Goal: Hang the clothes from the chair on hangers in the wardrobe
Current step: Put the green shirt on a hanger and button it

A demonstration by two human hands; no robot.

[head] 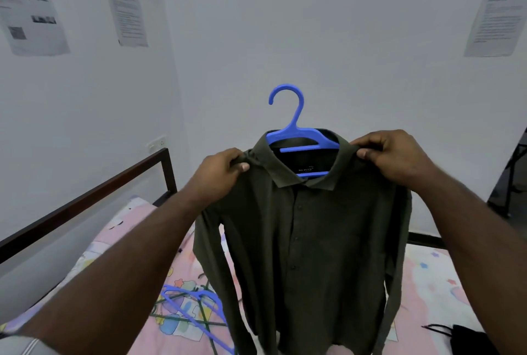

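The left hand (221, 167) pinches the left shoulder of a dark green shirt (308, 240), fingers (242, 167) curled into the cloth. The right hand (390, 155) grips the other shoulder beside the collar. The shirt hangs buttoned on a blue hanger (296, 138), held up in the air over a bed (137, 240) with a pink sheet. More hangers (194, 309), blue and green, lie on the bed just beside the shirt's lower left. Papers (125, 12) are stuck on the white walls.
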